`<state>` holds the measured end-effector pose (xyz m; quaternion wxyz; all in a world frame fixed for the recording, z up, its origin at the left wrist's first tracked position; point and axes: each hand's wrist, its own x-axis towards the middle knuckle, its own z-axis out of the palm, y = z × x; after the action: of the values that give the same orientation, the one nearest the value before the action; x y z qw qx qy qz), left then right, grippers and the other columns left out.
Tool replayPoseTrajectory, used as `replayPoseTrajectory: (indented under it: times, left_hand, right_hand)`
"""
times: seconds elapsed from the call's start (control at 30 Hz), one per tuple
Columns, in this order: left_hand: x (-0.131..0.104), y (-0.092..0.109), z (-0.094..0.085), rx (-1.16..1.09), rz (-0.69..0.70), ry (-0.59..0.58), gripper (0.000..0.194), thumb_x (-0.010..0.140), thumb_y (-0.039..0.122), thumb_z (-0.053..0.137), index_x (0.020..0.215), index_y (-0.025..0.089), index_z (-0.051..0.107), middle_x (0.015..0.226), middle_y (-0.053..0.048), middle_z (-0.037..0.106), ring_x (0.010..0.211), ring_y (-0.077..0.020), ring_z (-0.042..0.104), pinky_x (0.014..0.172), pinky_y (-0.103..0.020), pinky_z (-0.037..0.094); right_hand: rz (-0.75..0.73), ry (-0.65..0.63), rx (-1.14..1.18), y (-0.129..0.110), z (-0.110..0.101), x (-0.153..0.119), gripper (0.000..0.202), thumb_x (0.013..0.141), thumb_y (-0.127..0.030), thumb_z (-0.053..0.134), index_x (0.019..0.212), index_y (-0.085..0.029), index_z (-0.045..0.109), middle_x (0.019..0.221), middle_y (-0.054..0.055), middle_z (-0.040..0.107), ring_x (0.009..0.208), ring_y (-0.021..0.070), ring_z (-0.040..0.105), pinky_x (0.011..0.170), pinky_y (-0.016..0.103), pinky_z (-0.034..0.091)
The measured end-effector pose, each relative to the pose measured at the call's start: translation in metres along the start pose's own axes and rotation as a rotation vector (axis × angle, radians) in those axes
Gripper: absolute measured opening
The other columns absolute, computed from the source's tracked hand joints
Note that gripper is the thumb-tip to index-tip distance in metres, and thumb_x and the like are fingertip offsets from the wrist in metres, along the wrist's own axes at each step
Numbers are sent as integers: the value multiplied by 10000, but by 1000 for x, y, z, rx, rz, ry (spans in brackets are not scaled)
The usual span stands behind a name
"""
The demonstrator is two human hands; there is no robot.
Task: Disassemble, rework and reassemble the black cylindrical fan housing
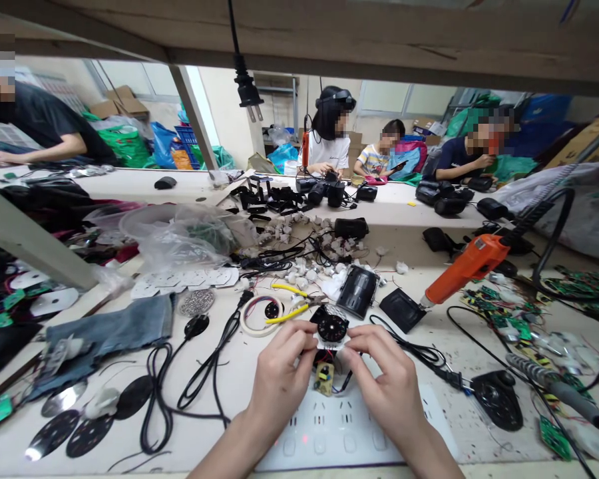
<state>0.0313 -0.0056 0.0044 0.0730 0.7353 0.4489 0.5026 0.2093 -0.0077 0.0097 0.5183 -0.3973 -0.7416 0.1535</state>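
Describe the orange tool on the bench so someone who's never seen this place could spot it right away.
Start at the cluttered white workbench and look right of the two hands holding a round black part. The orange tool lies slanted there, its tip beside a flat black square. It is the only bright orange thing among black parts and green boards.

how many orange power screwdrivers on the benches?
2. One orange screwdriver lies on the near bench, right of the hands, tip toward a black square part. A second, upright one stands by the person in white at the far bench. Clutter may hide others.
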Motion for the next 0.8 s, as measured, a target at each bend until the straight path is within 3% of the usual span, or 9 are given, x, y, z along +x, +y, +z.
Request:
replayPoseTrajectory:
  times: [0.1,0.2,0.33,0.47,0.67,0.8]
  left_hand:
    - [0,2,-1,7,10,1,214,851,14,513,772,199,587,903,-35,690,820,-136,679,710,-211,528]
    - [2,4,-1,13,30,-7,219,852,15,511,773,200,598,901,-39,694,820,-140,686,709,-212,534]
    - [3,7,1,15,59,-24,214,861,18,521,780,200,598,915,-41,695,833,-133,687,730,-200,531]
    - [3,10,5,2,77,-32,217,860,6,526,779,197,589,917,-36,692,836,-120,682,744,-184,523]
    - [6,15,10,-40,60,-35,209,866,8,529,806,199,591,939,-31,689,854,-114,672,742,-181,521]
    - [5,16,13,-208,-82,-100,158,864,72,554,842,211,624,977,-43,682,905,-145,669,756,-225,553]
  right_hand:
    - [121,48,100,1,2,-1,120,937,-150,581,858,-209,649,924,50,630,883,178,635,752,262,536]
    - [382,102,322,7,6,-4,34,890,-236,642,911,-213,654,885,41,636,811,176,649,695,259,563]
    - [675,178,623,19,12,-11,305,754,-352,791,965,-197,636,832,28,649,739,179,662,660,274,584]
    - [772,209,742,23,9,-14,428,699,-414,845,996,-191,633,855,30,635,727,177,655,643,287,594]
    - [836,147,817,14,-7,-8,423,652,-382,866,940,-173,637,840,28,621,744,163,630,704,291,585]
    - [819,183,787,13,-12,-7,371,643,-324,831,919,-179,631,817,22,628,737,163,626,692,285,576]
